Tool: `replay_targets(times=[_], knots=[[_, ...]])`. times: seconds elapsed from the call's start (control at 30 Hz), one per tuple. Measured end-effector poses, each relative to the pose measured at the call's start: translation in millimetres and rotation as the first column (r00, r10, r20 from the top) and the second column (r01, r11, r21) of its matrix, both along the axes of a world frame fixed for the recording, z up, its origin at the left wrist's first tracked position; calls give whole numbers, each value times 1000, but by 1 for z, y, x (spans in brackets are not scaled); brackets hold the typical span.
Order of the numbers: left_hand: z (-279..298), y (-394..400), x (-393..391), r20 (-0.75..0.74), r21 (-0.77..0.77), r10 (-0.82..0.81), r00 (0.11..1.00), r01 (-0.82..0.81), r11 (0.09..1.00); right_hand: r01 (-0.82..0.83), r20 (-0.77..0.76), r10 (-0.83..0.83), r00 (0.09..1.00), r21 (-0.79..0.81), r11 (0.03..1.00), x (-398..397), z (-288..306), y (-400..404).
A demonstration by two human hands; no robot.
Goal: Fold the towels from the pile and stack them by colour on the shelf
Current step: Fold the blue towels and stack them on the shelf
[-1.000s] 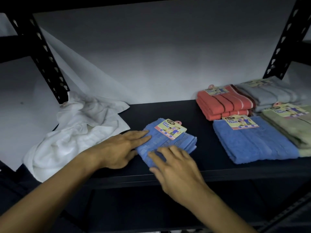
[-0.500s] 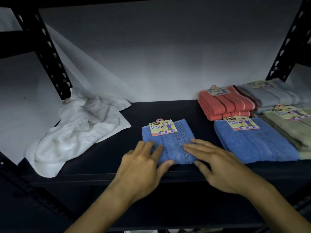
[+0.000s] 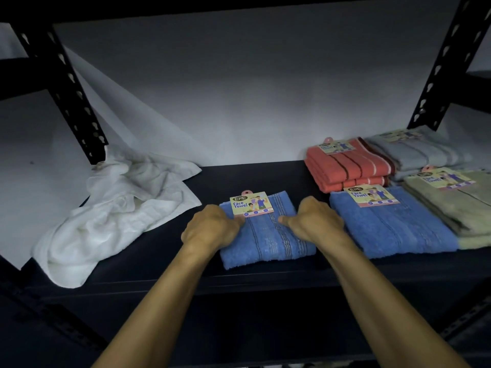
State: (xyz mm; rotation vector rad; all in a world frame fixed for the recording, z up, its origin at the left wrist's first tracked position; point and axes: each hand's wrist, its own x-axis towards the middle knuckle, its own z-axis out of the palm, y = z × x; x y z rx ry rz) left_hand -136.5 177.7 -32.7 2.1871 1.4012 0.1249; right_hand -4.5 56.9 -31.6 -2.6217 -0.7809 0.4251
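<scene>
A folded blue face towel point(image 3: 267, 241) with a paper label point(image 3: 251, 203) lies near the front middle of the dark shelf point(image 3: 252, 176). My left hand point(image 3: 212, 227) grips its left edge and my right hand point(image 3: 313, 221) grips its right edge. Both thumbs lie on top, and the fingers curl down out of sight at the sides. To its right lies another folded blue towel point(image 3: 390, 229) with the same label. A crumpled white towel point(image 3: 114, 211) sits at the shelf's left end.
Folded red towels point(image 3: 348, 168), grey towels point(image 3: 419, 152) and green towels point(image 3: 457, 208) are stacked at the right. Black perforated uprights stand at the back left point(image 3: 61, 83) and back right point(image 3: 441, 62). A white sheet covers the wall behind.
The blue towel was turned square to the shelf edge. Both hands moved from lying flat on its near end to its left and right sides, where they now grip it.
</scene>
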Motion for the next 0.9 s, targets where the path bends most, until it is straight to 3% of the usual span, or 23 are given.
replay_targets(times=[0.17, 0.33, 0.47, 0.6, 0.73, 0.9], knots=[[-9, -3, 1, 125, -59, 44, 991, -36, 998, 89, -183, -65, 981, 123, 988, 7, -5, 8], [-13, -11, 2, 199, 18, 43, 979, -48, 999, 84, -143, -52, 988, 221, 972, 2, -15, 8], [-7, -24, 6, 414, -10, 48, 909, -48, 999, 240, -340, -44, 939, 559, 794, 4, -11, -7], [9, -51, 32, 613, 10, -9, 790, 4, 1000, 340, -314, -156, 936, 705, 623, 31, 5, -36], [19, -94, 79, 700, -12, -83, 709, 128, 992, 226, 23, -302, 953, 610, 760, 74, 22, -82], [14, -140, 131, 665, -38, -137, 734, 216, 976, 248, 181, -333, 925, 378, 892, 115, 26, -132]])
